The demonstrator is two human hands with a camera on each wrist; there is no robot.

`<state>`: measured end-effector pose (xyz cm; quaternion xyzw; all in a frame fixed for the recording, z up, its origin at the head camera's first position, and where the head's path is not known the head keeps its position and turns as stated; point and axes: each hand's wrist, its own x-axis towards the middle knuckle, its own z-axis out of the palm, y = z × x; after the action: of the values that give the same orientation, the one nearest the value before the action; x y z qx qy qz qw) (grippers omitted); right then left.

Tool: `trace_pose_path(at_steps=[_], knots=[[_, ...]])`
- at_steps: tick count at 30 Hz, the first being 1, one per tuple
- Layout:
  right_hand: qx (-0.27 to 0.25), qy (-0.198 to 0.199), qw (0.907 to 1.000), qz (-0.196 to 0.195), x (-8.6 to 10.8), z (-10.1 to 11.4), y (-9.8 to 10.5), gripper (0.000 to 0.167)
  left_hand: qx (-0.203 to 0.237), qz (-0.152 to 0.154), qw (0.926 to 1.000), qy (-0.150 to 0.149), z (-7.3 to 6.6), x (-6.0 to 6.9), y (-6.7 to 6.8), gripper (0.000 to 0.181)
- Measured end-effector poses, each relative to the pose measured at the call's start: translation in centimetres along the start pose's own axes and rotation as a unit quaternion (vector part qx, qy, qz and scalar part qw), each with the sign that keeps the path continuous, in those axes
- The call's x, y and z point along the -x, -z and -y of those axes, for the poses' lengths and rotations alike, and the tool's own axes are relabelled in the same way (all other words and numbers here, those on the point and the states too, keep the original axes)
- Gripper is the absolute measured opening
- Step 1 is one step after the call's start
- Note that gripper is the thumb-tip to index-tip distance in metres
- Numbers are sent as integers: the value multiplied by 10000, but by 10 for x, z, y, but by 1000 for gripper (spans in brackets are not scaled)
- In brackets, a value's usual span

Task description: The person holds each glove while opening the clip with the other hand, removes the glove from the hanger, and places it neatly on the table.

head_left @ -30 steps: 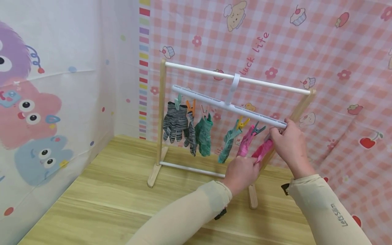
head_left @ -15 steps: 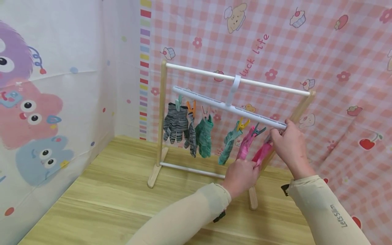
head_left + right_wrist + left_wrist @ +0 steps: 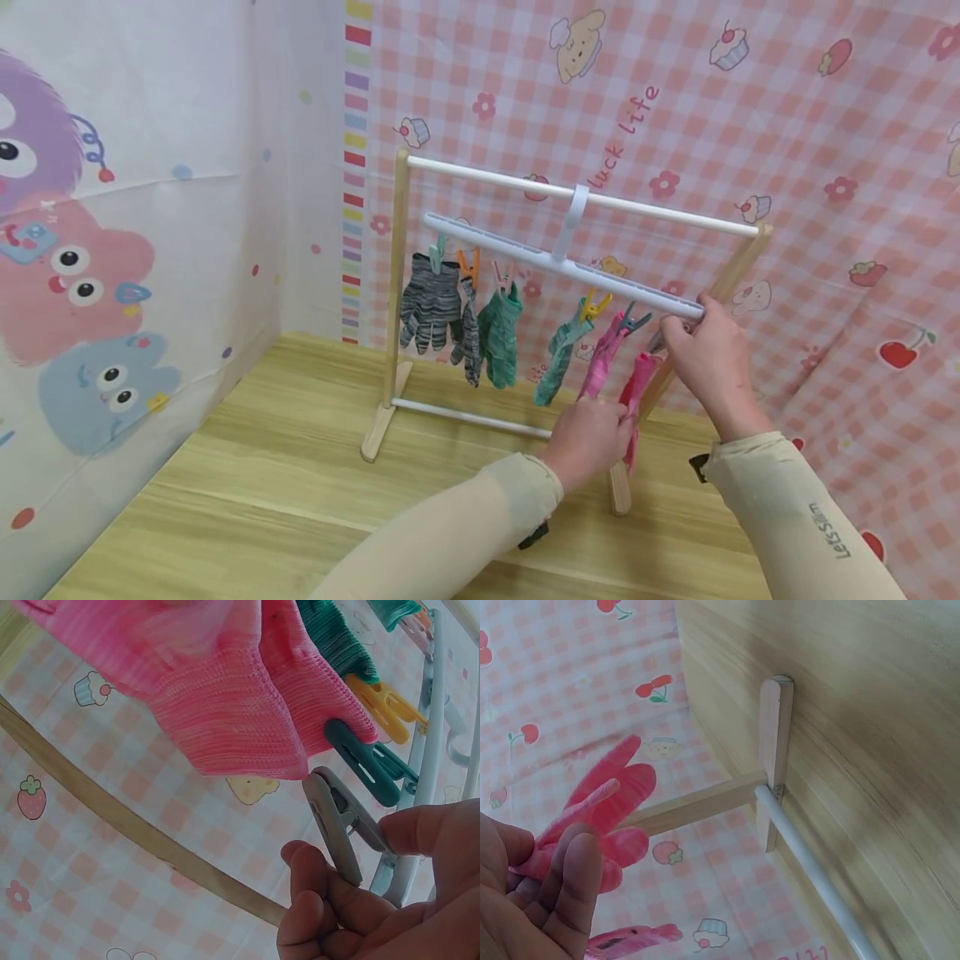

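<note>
A pink knit glove (image 3: 639, 379) is pinched in my left hand (image 3: 588, 437), below the right end of a white hanger bar (image 3: 495, 237). In the left wrist view, the glove's fingers (image 3: 626, 791) stick out past my thumb and fingers. My right hand (image 3: 712, 362) pinches the handles of a grey clothespin (image 3: 337, 825) at the bar's end. That clothespin's tip is right at the corner of the glove's cuff (image 3: 232, 720); whether it grips the cloth I cannot tell. Beside it, a dark teal clothespin (image 3: 364, 765) holds another pink glove (image 3: 602, 358).
Striped grey gloves (image 3: 431, 300) and green gloves (image 3: 500, 342) hang further left on clothespins, including an orange one (image 3: 468, 265) and a yellow one (image 3: 595, 305). The hanger hooks over the white top rail (image 3: 487, 173) of a wooden-legged rack on a wood-grain table (image 3: 247, 475).
The pink glove in my left hand has swung more upright and its cuff has come away from my right fingers. Its lower part now hangs below my left hand. Both hands have barely moved.
</note>
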<state>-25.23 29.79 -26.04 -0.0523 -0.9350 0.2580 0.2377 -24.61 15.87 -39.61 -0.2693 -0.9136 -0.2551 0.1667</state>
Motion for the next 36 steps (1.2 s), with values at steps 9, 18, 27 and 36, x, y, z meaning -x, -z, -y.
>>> trace_pose_path(at_steps=[9,18,27,36], knots=[[-307,-119,9994,50,-2,-4,2,26,128,227,9994,-221,0,6,-3,35],[-400,-68,9991,137,2,-6,4,52,1476,748,9861,-151,7,15,-4,41],[-404,-82,9990,182,5,-7,6,61,3802,1499,9084,886,23,21,-1,35],[-291,-36,9995,68,6,-9,5,64,4168,1676,8860,1151,31,27,1,22]])
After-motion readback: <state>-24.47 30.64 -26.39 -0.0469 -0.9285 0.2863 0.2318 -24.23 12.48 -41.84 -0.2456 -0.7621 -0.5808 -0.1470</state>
